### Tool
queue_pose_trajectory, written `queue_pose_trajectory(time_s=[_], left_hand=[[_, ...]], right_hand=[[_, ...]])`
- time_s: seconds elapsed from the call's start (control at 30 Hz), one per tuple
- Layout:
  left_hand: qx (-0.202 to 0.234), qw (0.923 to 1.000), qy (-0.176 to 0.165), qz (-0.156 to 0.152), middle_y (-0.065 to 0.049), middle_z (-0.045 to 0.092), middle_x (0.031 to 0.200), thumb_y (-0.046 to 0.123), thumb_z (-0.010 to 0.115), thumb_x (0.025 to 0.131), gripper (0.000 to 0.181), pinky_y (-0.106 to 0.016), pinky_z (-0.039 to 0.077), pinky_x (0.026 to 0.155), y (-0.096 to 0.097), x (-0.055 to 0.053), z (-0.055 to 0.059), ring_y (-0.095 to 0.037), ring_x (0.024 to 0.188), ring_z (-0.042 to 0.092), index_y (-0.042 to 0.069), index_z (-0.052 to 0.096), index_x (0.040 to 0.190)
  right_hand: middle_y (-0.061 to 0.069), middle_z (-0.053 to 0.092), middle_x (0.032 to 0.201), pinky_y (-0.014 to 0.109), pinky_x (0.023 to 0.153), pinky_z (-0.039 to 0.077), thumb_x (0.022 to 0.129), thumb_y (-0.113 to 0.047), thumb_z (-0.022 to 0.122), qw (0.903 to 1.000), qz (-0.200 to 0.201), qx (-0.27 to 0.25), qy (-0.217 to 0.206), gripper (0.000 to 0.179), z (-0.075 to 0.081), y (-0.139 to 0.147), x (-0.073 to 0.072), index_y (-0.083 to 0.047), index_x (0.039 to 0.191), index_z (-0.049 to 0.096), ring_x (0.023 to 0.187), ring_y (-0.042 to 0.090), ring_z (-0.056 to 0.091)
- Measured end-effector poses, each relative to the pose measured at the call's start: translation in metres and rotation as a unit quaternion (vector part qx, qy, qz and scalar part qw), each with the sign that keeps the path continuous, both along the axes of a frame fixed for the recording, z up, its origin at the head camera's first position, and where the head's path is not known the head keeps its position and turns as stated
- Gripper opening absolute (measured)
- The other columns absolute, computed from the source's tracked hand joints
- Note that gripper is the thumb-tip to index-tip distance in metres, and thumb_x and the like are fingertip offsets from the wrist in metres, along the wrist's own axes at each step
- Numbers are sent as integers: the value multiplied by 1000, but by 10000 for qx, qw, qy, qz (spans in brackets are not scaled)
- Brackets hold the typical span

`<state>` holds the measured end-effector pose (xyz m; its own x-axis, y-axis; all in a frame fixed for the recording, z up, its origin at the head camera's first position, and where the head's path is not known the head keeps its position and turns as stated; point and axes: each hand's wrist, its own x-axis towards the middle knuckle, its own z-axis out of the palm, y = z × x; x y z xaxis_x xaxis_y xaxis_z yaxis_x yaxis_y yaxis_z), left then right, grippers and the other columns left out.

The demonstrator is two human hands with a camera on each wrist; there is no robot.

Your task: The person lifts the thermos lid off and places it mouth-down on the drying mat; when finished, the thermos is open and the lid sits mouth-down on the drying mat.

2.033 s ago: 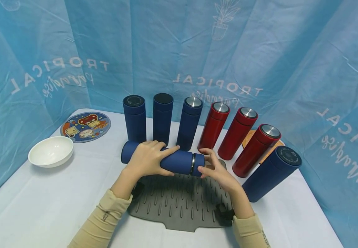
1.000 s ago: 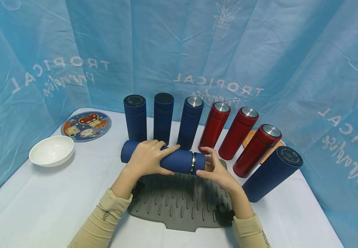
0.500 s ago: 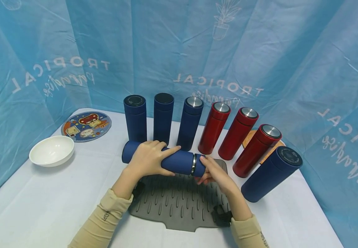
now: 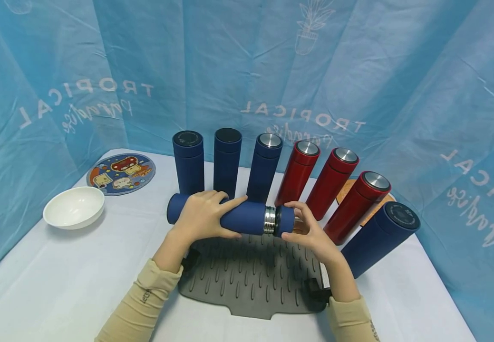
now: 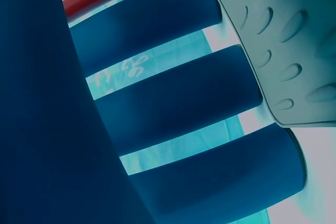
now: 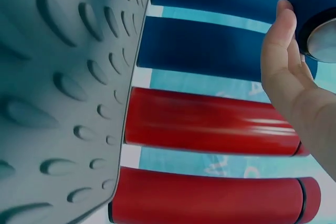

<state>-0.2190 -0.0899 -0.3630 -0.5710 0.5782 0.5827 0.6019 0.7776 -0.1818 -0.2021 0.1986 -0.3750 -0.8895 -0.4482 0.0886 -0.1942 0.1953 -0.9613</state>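
Observation:
A blue thermos [image 4: 244, 218] lies sideways in the air over a grey ridged mat [image 4: 248, 275]. My left hand [image 4: 199, 216] grips its body from above, thumb and fingers around it. At the other end, my right hand [image 4: 313, 235] pinches the blue lid [image 4: 287, 221] between thumb and fingers. A silver neck [image 4: 269, 220] shows between body and lid. In the right wrist view the lid [image 6: 315, 3] has a silver disc on its end, and the right hand's fingers [image 6: 281, 35] lie against its side. The thermos body [image 5: 47, 103] fills the left of the left wrist view.
Behind the mat stand three blue thermoses [image 4: 227, 161] and three red ones [image 4: 332, 185], with another blue thermos [image 4: 379, 240] at the right. A white bowl [image 4: 74, 209] and a round cartoon mat [image 4: 121, 175] are at the left. A wooden board [image 4: 344, 190] shows behind the red thermoses.
The right hand has turned on the lid, regripped, and moved slightly right with it. A thin silver ring between lid and body has become a wider silver neck. The left hand stays in place.

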Motion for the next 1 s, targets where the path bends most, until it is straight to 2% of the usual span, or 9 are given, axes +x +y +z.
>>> queue_pose_trajectory(time_s=[0.27,0.37,0.53,0.63,0.83,1.0], left_hand=[[182,9998,-108,72,-5,65,92,75,67,55,89,-36,53,65,-2,0,2,-21,75,63,29,53,130],[318,9995,-59,72,-6,65,93,73,69,55,90,-37,53,64,-4,0,3,-22,76,63,26,54,130],[592,9982,87,11,-7,64,94,70,73,52,93,-37,53,64,-7,-2,4,-23,80,64,20,56,129],[790,9969,55,-16,-7,64,96,68,76,51,92,-38,53,65,-9,-3,5,-24,83,64,18,57,126],[1234,9914,-410,117,-8,63,104,61,80,51,88,-44,53,68,-16,-2,10,-26,89,63,19,56,124],[1752,9799,-926,210,-10,63,108,55,83,51,87,-48,52,72,-26,0,12,-28,93,62,17,55,124]], right_hand=[[19,39,131,43,82,47,81,-13,62,9994,-267,-166,140,64,3,9,0,-18,135,29,111,38,48],[20,39,130,42,81,47,81,-11,61,9993,-260,-207,186,63,3,9,-1,-16,135,28,110,37,49],[20,39,129,48,81,46,82,-11,62,9993,-222,-217,219,63,2,10,-2,-17,135,29,107,35,51],[20,39,129,47,81,47,82,-11,62,9992,-231,-221,227,63,2,10,-3,-17,135,29,107,35,51],[20,38,130,41,81,47,81,-11,62,9992,-286,-185,202,64,1,10,-4,-17,135,29,108,36,50],[20,38,131,41,82,48,81,-14,63,9994,-315,-94,138,65,1,9,-3,-17,136,28,108,35,50]])
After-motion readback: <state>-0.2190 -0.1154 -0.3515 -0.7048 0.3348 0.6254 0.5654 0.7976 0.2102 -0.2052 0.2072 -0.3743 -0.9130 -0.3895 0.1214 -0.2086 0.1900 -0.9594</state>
